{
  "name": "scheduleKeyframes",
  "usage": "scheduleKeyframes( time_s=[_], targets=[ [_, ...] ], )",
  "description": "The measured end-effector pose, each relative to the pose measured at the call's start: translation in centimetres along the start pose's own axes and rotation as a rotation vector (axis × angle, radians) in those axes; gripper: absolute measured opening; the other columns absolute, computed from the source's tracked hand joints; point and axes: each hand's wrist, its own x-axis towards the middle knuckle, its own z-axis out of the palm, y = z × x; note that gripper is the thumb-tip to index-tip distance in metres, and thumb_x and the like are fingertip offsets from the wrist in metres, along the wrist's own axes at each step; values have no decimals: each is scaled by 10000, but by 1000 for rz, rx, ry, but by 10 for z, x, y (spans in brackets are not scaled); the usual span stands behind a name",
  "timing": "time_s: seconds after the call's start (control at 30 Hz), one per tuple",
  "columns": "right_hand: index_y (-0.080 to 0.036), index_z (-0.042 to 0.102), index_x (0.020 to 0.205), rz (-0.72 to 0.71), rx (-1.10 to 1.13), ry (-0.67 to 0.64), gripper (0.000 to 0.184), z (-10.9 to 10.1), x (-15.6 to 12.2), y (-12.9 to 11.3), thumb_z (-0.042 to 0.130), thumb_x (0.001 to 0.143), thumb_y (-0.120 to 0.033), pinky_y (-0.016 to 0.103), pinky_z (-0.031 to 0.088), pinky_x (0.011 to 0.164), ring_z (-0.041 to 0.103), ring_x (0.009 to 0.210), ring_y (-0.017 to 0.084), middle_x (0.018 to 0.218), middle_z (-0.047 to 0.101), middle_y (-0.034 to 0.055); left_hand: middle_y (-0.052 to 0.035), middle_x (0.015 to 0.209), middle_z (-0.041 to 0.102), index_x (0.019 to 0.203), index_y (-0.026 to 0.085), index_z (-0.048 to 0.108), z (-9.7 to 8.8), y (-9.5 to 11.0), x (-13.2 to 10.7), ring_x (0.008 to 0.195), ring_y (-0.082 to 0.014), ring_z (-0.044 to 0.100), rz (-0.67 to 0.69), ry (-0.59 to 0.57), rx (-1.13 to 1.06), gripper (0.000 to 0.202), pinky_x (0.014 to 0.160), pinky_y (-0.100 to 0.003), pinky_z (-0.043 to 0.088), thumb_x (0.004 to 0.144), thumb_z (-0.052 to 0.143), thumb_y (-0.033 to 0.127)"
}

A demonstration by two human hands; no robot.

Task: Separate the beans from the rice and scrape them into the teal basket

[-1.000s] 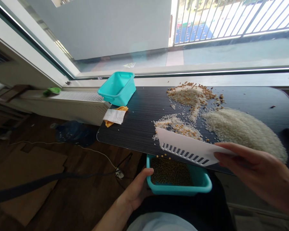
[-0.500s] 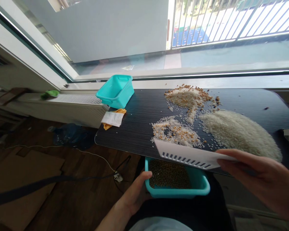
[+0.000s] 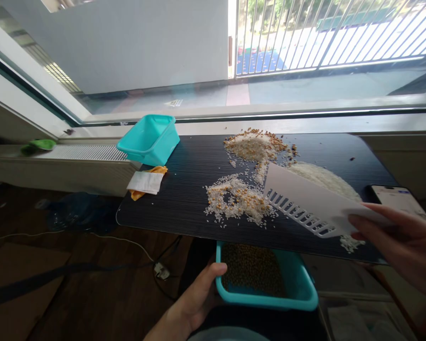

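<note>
Beneath a wide window (image 3: 199, 61), a dark table (image 3: 184, 208) carries loose grain in several piles. Below its near edge sits the lower bin (image 3: 266, 301), turquoise and part-filled with brownish beans (image 3: 253, 270), while a matching upper bin (image 3: 165, 148) stands at the table's far left corner. White rice (image 3: 323, 175) lies to the right, partly hidden by a slotted white scoop (image 3: 305, 201), which slants over the tabletop with its slots toward the near side; whether it touches the surface cannot be told. The person's right hand (image 3: 394, 237) has thumb and fingers clamped on the scoop's right end. The left hand (image 3: 200, 284) grips the lower bin's left end, thumb over the rim, the other fingers hidden. Rice mixed with yellow-brown beans forms a far heap (image 3: 253, 146) and, nearer, a flatter patch (image 3: 239, 199) just left of the scoop. A phone (image 3: 397, 196) lies beyond the right hand; at far left, a white napkin (image 3: 145, 182) rests on an orange cloth (image 3: 159, 170).
</note>
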Motion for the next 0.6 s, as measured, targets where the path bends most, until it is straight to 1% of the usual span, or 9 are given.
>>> scheduleKeyframes(
  time_s=[0.07, 0.13, 0.23, 0.33, 0.43, 0.53, 0.6],
  targets=[
    [-260, 728, 996, 75, 82, -59, 479, -1, 0, -5, 652, 637, -568, 299, 540, 502, 712, 640, 246, 674, 746, 16, -139, 1316, 611, 1365, 165, 490, 3, -1, 1, 1216, -321, 551, -2, -6, 3, 651, 961, -425, 447, 788, 629, 433],
    [-254, 727, 951, 79, 149, -103, 430, 2, 0, -14, 655, 634, -536, 298, 543, 531, 700, 618, 233, 660, 737, 11, -143, 1279, 635, 1363, 157, 493, 5, -1, 3, 1203, -321, 562, -7, -9, 3, 657, 966, -426, 441, 782, 637, 428],
    [-257, 735, 868, -26, 199, -142, 354, 10, -1, -31, 636, 660, -527, 280, 524, 506, 668, 554, 207, 622, 719, -1, -143, 1241, 658, 1363, 157, 496, 6, 0, 4, 1177, -321, 582, -19, -18, -8, 663, 971, -428, 435, 776, 644, 428],
    [-256, 746, 841, -116, 224, -168, 338, 16, -2, -44, 605, 700, -529, 266, 512, 489, 658, 533, 197, 617, 716, 2, -141, 1211, 673, 1351, 153, 512, 5, 0, 4, 1156, -320, 596, -20, -14, -18, 662, 975, -426, 431, 769, 649, 438],
    [-265, 753, 841, -188, 214, -130, 318, 18, -2, -46, 603, 725, -520, 240, 517, 511, 663, 540, 179, 625, 718, -4, -133, 1190, 684, 1348, 157, 519, 3, -1, 3, 1142, -316, 604, -17, -24, -19, 652, 978, -426, 428, 773, 648, 437],
    [-280, 760, 855, -287, 210, -91, 278, 17, -1, -41, 622, 736, -490, 210, 528, 541, 689, 581, 165, 693, 747, -16, -128, 1185, 685, 1349, 163, 518, 2, -1, 3, 1141, -317, 602, -5, -58, -21, 635, 973, -433, 433, 789, 633, 438],
    [-274, 766, 831, -323, 216, -86, 257, 15, -1, -41, 623, 735, -465, 213, 548, 572, 710, 617, 175, 744, 768, -8, -132, 1188, 682, 1345, 160, 523, 1, -1, 3, 1151, -318, 596, 2, -78, -20, 617, 972, -438, 434, 803, 616, 440]
  ],
)
